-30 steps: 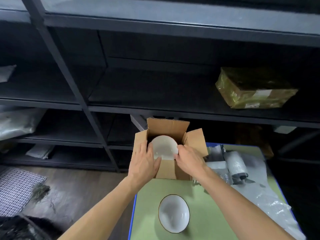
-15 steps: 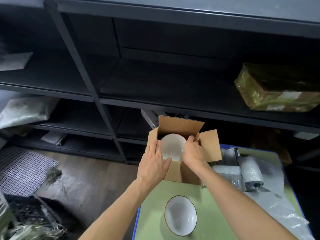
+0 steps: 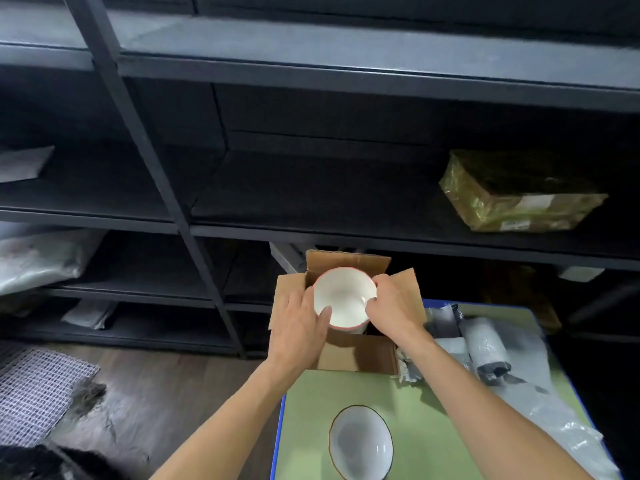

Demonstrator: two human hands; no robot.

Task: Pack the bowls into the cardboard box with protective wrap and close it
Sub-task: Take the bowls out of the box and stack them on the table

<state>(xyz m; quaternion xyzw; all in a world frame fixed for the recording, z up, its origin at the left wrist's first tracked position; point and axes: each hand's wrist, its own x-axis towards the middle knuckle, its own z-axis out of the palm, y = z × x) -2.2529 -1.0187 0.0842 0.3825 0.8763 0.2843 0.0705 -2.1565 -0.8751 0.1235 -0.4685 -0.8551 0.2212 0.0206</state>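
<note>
An open cardboard box [image 3: 360, 355] stands at the far end of the green table [image 3: 426, 427], flaps spread. A white bowl with a red rim [image 3: 344, 296] sits tilted in the box's mouth, its rim above the box edge. My left hand [image 3: 299, 329] holds the bowl's left side, thumb over the rim. My right hand [image 3: 394, 310] grips the right rim with curled fingers. A second white bowl with a dark rim [image 3: 360, 443] lies on the table near me. A roll of protective wrap [image 3: 485, 344] lies to the right of the box.
Crumpled plastic wrap [image 3: 554, 410] covers the table's right side. Dark metal shelving [image 3: 173, 202] rises behind the table, holding a taped parcel [image 3: 519, 192] at right and bags [image 3: 38, 258] at left. A mesh mat [image 3: 31, 389] lies on the floor at left.
The bowl has come up higher in the box's mouth and shows more of its rim. Both hands have shifted around it, the right one now gripping the rim.
</note>
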